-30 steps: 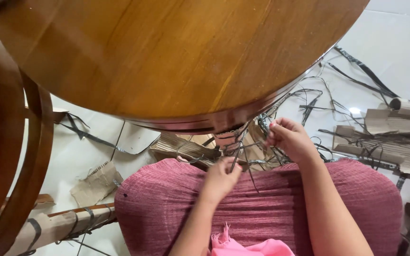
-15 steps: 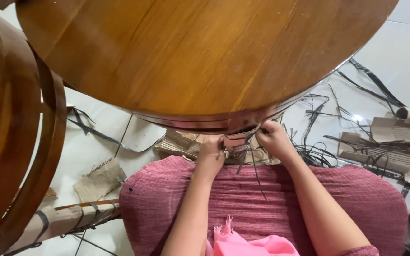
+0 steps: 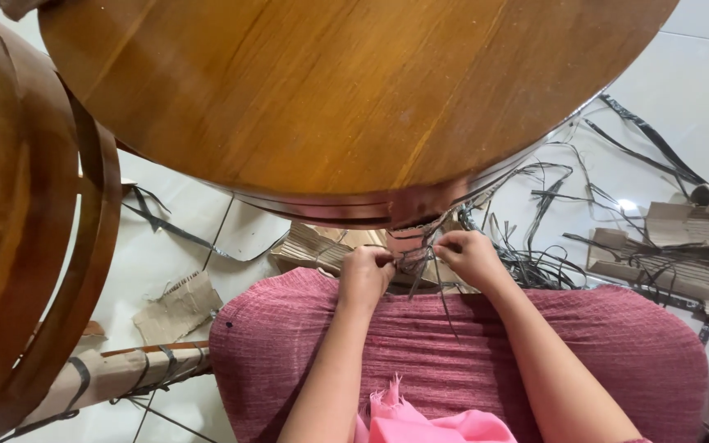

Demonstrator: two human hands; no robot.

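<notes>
White tiled floor [image 3: 691, 90] all round, seen from above, littered with dark strips [image 3: 551, 205] and cardboard scraps [image 3: 176, 308]. Round wooden table [image 3: 330, 98] filling the upper frame, glossy brown, taken as landmark. Left of table: curved wooden chair frame [image 3: 18, 246]. Right of table, on floor: pile of corrugated cardboard [image 3: 683, 254] with a rolled piece at its far end. Below and left of table: cardboard-wrapped leg [image 3: 116, 377] bound with dark strapping, lying on floor. Under table's near edge: more folded cardboard [image 3: 313, 250]. Just below table's near rim, over a lap in red ribbed fabric [image 3: 453, 361]: both hands side by side, nearly touching. Left hand [image 3: 365, 276] curled tight, fingers pressed together, pinching a dark strip [image 3: 416, 262] at its thumb side. Right hand [image 3: 471, 256] likewise bent, fingertips pinching same strip from other side. Strip ends hanging loose down onto lap between wrists. Pink cloth [image 3: 420, 422] at bottom edge, well below table, between forearms.
</notes>
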